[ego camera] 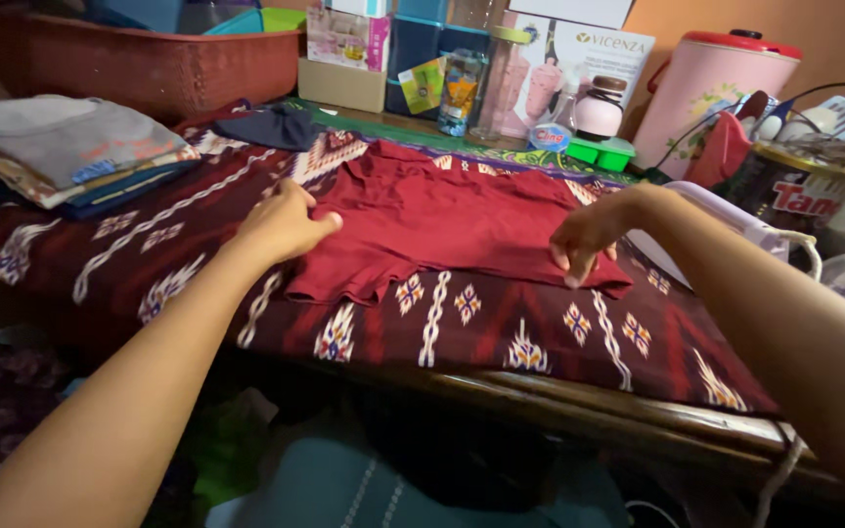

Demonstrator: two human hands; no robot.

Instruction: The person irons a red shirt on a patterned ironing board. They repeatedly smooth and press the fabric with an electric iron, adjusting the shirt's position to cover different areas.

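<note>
A dark red shirt lies flat on a maroon patterned cloth that covers the table. My left hand pinches the shirt's left edge near its sleeve. My right hand presses fingers down on the shirt's lower right edge. Both arms reach in from the near side.
A stack of folded clothes sits at the far left, behind it a red basket. A white iron rests behind my right forearm. Boxes, jars, a pink container and a tin line the back. The wooden table edge runs in front.
</note>
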